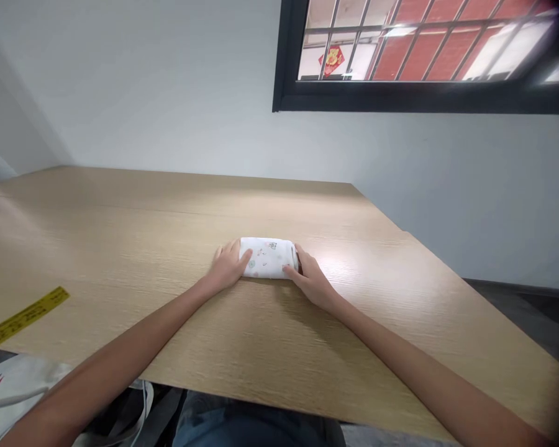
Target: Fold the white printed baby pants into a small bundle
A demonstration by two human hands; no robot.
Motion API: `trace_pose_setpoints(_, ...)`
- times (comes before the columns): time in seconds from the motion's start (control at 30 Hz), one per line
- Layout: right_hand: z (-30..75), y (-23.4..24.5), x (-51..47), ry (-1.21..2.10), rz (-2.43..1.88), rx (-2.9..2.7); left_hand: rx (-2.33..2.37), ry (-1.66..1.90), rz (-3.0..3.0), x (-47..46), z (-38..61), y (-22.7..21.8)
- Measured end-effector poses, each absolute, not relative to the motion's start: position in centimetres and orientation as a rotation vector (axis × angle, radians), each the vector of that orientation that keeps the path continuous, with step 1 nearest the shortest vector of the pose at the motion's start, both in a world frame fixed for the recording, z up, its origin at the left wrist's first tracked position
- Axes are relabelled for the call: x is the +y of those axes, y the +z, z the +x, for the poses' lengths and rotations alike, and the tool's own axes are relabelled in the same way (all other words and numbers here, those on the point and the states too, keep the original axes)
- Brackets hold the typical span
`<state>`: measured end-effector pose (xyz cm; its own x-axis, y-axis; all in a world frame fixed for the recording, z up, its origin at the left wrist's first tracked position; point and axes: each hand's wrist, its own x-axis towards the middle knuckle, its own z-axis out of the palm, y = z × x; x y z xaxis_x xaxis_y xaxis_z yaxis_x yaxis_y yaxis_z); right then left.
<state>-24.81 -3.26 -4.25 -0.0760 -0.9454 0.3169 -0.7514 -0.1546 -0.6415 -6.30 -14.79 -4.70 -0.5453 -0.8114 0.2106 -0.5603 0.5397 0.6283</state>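
Observation:
A small white roll of cloth with little coloured prints [269, 257] lies on the light wooden table [168, 236], a little beyond the middle. My left hand [229, 267] cups its left end, thumb on the front. My right hand [310, 277] holds its right end, thumb pressed on the front and fingers curled round the side. Both arms reach forward across the table.
A yellow strip with black print [21, 318] lies near the table's left front edge. A white bag with straps [13, 388] sits below that edge at my left. A white wall stands behind the table, with a black-framed window [423, 93] at the upper right.

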Motion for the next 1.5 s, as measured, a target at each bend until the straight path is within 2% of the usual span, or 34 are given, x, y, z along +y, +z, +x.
trace_pose_setpoints(0.3, -24.7, -4.6, -4.4, -1.295, -1.484, 1.842, -1.965, -1.123, 0.978, -15.1, -5.7, -4.5)
trace_pose_setpoints(0.4, -25.2, -4.9, -6.2, -1.281, -1.352, 1.906, -1.91, -1.151, 1.024, -13.3, -4.3, -4.2)
trace_pose_setpoints(0.8, -24.0, -5.0, -10.0, -1.324, -1.419, 1.869, -1.977, -1.067, 1.09, -8.6, -2.3, -3.9)
trace_pose_setpoints(0.87, -23.3, -4.8, -8.8, -1.376, -1.516, 1.849, -2.006, -0.99, 1.126, -9.1, -2.4, -4.0)
trace_pose_setpoints(0.97, -21.3, -4.4, -6.5, -1.297, -1.969, 1.72, -2.111, -0.845, 1.144, -9.9, -2.6, -4.2)
trace_pose_setpoints(1.1, -18.7, -3.9, -3.8, -0.802, -2.464, 1.759, -2.3, -0.683, 1.109, -9.8, -2.6, -4.9)
trace_pose_setpoints(1.27, -17.3, -3.6, -0.5, -0.403, -2.549, 2.013, -2.469, -0.542, 1.092, -5.7, -2.7, -5.3)
trace_pose_setpoints(1.4, -17.4, -3.4, 4.1, -0.394, -2.579, 2.146, -2.683, -0.452, 1.092, -0.9, -3.8, -4.4)
trace_pose_setpoints(1.5, -18.7, -3.8, 8.1, -0.57, -2.658, 2.218, -2.779, -0.608, 0.953, 2.4, -5.7, -3.5)
